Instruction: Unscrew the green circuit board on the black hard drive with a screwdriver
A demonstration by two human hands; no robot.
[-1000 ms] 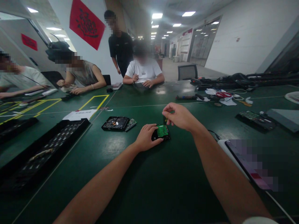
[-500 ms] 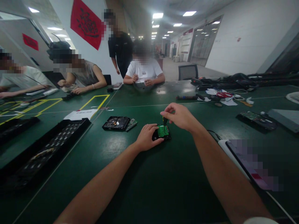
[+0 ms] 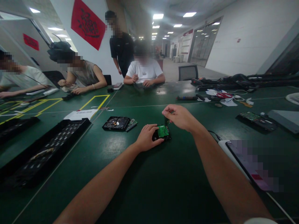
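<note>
A small black hard drive (image 3: 161, 133) with a green circuit board on top lies on the green table (image 3: 149, 174). My left hand (image 3: 146, 137) grips its left side, fingers curled around the edge. My right hand (image 3: 179, 117) is closed on a small screwdriver (image 3: 165, 122), held upright with its tip on the board's right side.
Another opened hard drive (image 3: 116, 123) with a loose board lies to the left. A long black tray (image 3: 44, 148) sits at the far left. A tablet (image 3: 252, 165) lies at the right, more drives (image 3: 255, 120) behind it. Several people sit or stand across the table.
My right hand's fingers have shifted slightly on the screwdriver, which stays on the board. My left hand and the drive have not moved.
</note>
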